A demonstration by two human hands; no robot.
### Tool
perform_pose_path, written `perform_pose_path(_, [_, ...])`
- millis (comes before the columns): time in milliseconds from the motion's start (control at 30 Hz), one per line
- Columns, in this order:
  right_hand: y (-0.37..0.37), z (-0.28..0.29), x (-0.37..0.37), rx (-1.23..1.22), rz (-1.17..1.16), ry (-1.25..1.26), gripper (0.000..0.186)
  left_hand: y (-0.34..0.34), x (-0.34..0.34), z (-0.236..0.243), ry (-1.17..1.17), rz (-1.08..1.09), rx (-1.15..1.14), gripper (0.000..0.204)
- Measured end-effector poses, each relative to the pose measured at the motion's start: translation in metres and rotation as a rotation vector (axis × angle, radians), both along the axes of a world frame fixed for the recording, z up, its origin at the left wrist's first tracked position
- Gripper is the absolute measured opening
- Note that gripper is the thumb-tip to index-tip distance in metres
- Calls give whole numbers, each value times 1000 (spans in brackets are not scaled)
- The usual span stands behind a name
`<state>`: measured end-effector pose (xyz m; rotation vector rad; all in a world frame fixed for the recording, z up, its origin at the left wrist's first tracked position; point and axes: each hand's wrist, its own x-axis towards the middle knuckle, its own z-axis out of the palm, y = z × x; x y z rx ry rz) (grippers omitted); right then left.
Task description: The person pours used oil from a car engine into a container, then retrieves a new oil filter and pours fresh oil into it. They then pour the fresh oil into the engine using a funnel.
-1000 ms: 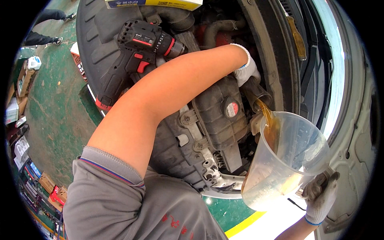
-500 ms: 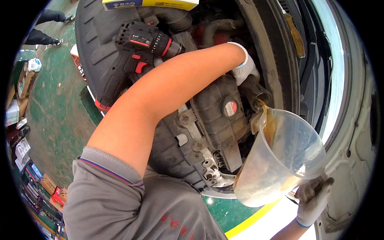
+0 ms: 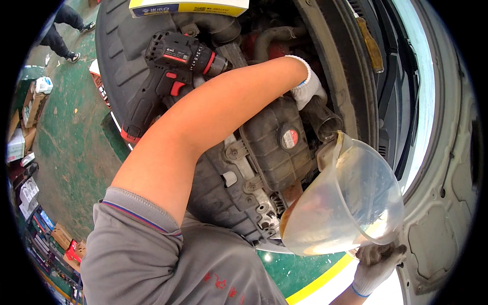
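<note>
My left hand [image 3: 309, 90], in a white knit glove, is closed around a dark translucent tube [image 3: 323, 116] beside the black reservoir [image 3: 272, 152] with a red-labelled cap. My right hand [image 3: 378, 267], in a soiled glove, grips the bottom-right side of a clear plastic pitcher [image 3: 325, 218], probably by its handle. The pitcher is tilted, with amber-brown liquid along its left side and its spout at the tube’s open end. A thin amber streak shows at the spout. A black and red cordless drill [image 3: 173, 61] lies left of my left forearm.
A yellow and white box [image 3: 188, 6] lies atop the engine bay. A yellow-handled tool [image 3: 370, 43] sits near the windscreen edge. The open panel [image 3: 442, 239] is at the right. Boxes [image 3: 33, 104] line the green floor at left, where another person’s legs [image 3: 63, 35] show.
My right hand and the pitcher have moved left, and the pitcher tilts further. The amber stream at the spout looks thinner. My left hand has shifted slightly left.
</note>
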<state>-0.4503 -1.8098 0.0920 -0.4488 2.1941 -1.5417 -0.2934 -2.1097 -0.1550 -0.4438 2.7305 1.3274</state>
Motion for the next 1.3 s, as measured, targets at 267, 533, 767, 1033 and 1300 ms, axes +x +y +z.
perform_pose_path(267, [28,-3,-11,-47,220,-18,55,-6,-7,-10,-8,-13,-3,83])
perform_pose_path(533, [17,-9,7,-85,4,39,50,-3,-4,-7,-5,14,29,83])
perform_pose_path(767, [20,-10,1,-95,68,49,51,-1,-3,-1,-17,10,24,82])
perform_pose_path(1033, [21,-6,-6,0,282,64,56,-9,-14,-23,58,-6,77,86])
perform_pose_path(1300, [10,5,1,97,334,99,55,-10,-16,-21,63,-21,96,83])
